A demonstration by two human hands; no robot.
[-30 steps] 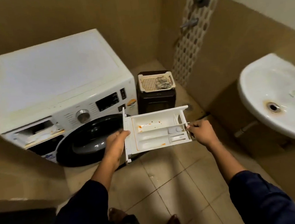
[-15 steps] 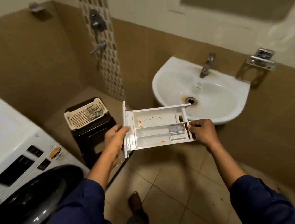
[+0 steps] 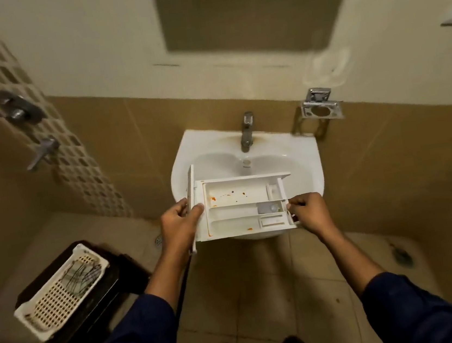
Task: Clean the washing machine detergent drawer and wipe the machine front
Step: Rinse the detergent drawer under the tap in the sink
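The white detergent drawer (image 3: 239, 206) is held level over the front of the white wash basin (image 3: 210, 147). Orange-red spots stain its large compartment and its near edge. My left hand (image 3: 180, 224) grips the drawer's front panel end on the left. My right hand (image 3: 308, 211) pinches the drawer's rear end on the right. The washing machine is out of view.
A chrome tap (image 3: 246, 131) stands at the back of the basin. A metal soap holder (image 3: 321, 107) is fixed to the wall at the right. A cream perforated basket (image 3: 60, 291) sits on a dark stool at lower left. Shower valves (image 3: 19, 111) are on the left wall. Floor drain (image 3: 401, 256) at right.
I have turned right from the washing machine to face the basin. The drawer, held in both hands throughout, has moved from beside the machine to over the basin's front.
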